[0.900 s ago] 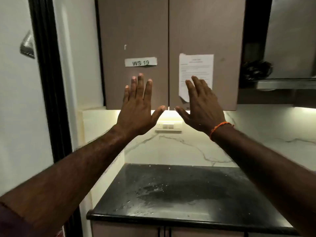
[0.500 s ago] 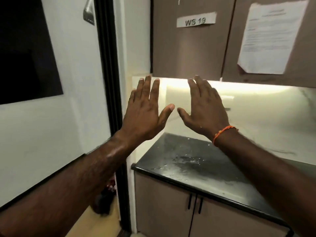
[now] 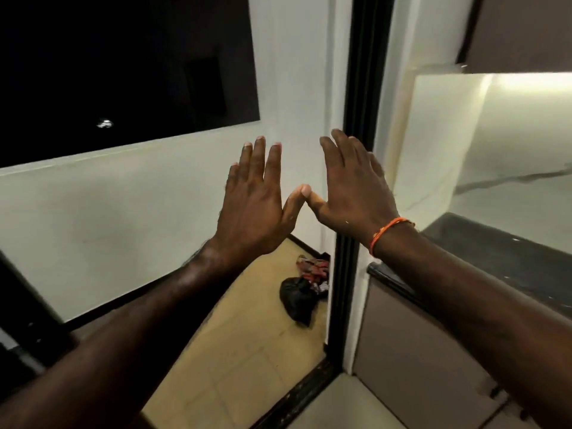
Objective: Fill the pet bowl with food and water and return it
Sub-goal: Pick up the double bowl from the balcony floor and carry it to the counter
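Observation:
My left hand (image 3: 252, 209) and my right hand (image 3: 356, 193) are held up in front of me, backs toward the camera, fingers spread and thumb tips touching. Both hands are empty. An orange thread band circles my right wrist. No pet bowl, food or water source shows in this view.
A black door frame (image 3: 356, 119) stands just behind my hands, with a white wall and dark window (image 3: 123, 66) to its left. A black bag (image 3: 297, 300) and a patterned cloth (image 3: 312, 267) lie on the tan floor beyond. A black countertop (image 3: 501, 246) over brown cabinets is at right.
The view has swung left and down, from the upper cabinets and counter to the doorway and floor. My hands stay raised and empty; the thumbs have closed together.

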